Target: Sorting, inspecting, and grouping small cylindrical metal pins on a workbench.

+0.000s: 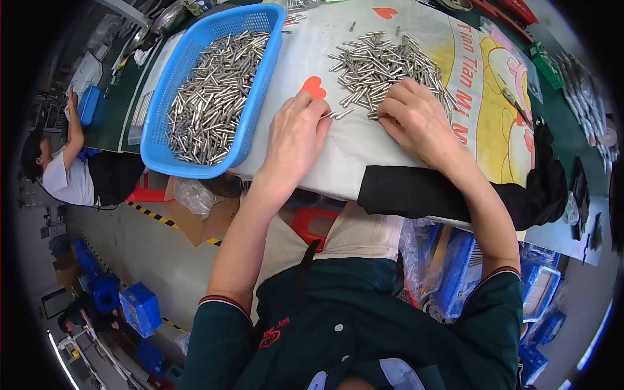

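Observation:
A loose pile of small silvery metal pins (383, 68) lies on the pale printed cloth (305, 55) in front of me. My left hand (298, 133) is at the pile's near left, its fingers curled and the tips pinching a pin whose end pokes out. Another single pin (344, 114) rests on the cloth between my hands. At the pile's near edge my right hand (416, 120) is closed, thumb against fingers, with a pin end showing at the tips. A blue plastic basket (151, 130) full of similar pins stands left of my left hand.
A black cloth (416, 192) lies along the table's near edge under my right forearm. A green box (546, 65) and plastic bags (582, 91) are at the far right. Another person (65, 172) sits at the left. Blue crates (455, 276) stand below the table.

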`<act>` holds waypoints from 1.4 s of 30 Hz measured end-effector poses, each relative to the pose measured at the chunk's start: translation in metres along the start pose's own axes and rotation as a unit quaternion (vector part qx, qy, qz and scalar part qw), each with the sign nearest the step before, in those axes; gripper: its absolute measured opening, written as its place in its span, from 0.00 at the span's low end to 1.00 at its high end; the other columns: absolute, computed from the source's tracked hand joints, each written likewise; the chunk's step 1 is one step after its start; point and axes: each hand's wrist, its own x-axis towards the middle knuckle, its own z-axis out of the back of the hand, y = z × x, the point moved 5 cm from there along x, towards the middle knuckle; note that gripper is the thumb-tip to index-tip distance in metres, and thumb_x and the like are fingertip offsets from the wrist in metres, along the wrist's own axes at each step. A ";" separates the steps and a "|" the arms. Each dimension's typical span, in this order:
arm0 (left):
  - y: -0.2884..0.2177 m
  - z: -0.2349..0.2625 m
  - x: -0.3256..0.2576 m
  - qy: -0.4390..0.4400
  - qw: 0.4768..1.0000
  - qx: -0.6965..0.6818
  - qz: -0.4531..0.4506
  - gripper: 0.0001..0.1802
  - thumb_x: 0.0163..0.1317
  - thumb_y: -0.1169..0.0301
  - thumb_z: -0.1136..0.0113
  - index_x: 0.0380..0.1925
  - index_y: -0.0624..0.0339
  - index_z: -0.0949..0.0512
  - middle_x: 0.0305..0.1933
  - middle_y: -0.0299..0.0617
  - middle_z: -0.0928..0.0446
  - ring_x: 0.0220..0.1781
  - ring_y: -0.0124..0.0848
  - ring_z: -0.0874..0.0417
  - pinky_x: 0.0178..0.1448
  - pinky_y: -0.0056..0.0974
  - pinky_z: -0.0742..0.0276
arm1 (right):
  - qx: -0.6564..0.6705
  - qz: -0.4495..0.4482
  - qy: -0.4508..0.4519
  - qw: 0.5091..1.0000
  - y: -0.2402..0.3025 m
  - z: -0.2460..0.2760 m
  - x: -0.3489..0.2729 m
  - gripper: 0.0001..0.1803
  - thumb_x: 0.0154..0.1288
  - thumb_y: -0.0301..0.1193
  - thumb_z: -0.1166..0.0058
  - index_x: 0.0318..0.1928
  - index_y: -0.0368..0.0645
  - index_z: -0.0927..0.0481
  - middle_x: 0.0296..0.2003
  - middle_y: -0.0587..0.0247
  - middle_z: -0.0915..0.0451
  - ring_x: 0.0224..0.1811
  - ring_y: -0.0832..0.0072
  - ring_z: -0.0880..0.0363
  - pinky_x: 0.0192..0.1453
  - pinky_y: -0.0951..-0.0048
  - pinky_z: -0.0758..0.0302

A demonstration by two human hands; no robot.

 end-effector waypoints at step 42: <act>-0.029 -0.024 0.015 -0.023 0.980 0.183 -0.074 0.04 0.42 0.80 0.43 0.22 0.66 0.27 0.26 0.48 0.28 0.31 0.43 0.23 0.37 0.45 0.27 | -0.084 0.009 0.015 0.996 0.004 0.002 0.009 0.04 0.44 0.26 0.43 0.21 0.41 0.25 0.26 0.63 0.27 0.35 0.67 0.28 0.38 0.68 0.29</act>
